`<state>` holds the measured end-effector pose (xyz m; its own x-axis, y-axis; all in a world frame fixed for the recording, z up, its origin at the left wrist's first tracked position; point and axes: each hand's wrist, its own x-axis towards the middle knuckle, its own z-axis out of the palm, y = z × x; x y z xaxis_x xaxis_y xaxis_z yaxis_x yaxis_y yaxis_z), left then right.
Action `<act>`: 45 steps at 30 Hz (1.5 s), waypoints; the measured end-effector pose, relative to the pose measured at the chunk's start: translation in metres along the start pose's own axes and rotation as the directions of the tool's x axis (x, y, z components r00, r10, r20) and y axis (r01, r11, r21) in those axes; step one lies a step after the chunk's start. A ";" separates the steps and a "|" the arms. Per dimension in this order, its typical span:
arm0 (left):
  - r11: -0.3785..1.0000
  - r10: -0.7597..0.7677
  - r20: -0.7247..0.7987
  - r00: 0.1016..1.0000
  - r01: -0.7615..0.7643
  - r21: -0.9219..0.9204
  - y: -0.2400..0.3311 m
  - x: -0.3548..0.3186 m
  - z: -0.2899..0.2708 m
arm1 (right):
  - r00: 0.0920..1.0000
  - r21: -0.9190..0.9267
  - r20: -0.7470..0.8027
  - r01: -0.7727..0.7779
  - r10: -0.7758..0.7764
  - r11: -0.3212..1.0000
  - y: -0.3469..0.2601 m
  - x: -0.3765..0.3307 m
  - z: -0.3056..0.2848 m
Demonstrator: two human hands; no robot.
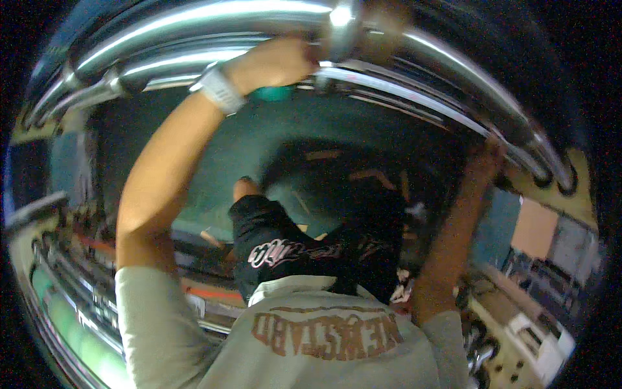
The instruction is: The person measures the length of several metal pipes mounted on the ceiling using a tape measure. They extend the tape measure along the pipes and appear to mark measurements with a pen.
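Observation:
My left hand (282, 61), with a pale band (221, 89) round the wrist, is raised to the shiny metal rollers (201, 57) at the far side. Its fingers look curled in beside a metal collar (339, 32), and what they grip, if anything, is hidden. Just under that hand a small green object (272, 94) shows. Farther right and lower, my right hand (487, 159) reaches to the right end of the rollers, close to the end plate. It is dark and smeared, so its fingers do not show clearly.
Roller ends sit in a pale end plate (580, 188) at right. More rollers (74, 292) run behind me at lower left. Scraps (322, 155) lie on the dark green floor (214, 139). A pale machine part (528, 340) with holes stands at lower right.

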<state>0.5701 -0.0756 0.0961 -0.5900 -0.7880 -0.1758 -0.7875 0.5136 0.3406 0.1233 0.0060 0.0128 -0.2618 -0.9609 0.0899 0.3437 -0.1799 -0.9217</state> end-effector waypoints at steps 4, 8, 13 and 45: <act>0.960 -0.107 -0.064 0.992 0.086 -0.266 0.002 -0.038 0.026 | 0.936 -0.923 -0.024 0.114 -0.350 0.368 -0.007 -0.005 -0.017; 0.988 -0.121 0.150 0.981 0.133 -0.075 0.008 -0.089 0.069 | 0.983 -0.980 0.186 0.186 -0.002 0.078 -0.038 -0.031 -0.022; 0.934 -0.332 0.321 0.887 0.357 -0.021 -0.015 -0.174 0.145 | 0.962 -0.981 0.194 0.193 0.189 0.026 -0.053 -0.019 0.004; 0.669 -0.618 0.315 0.721 0.692 -0.272 0.012 -0.242 0.138 | 0.973 -0.960 0.227 0.229 0.026 -0.160 -0.053 0.002 -0.014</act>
<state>0.6793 0.1681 0.0154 0.0051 -0.7782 -0.6280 -0.8866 -0.2940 0.3571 0.0914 0.0165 0.0566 -0.0409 -0.9879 0.1496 -0.9809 0.0112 -0.1944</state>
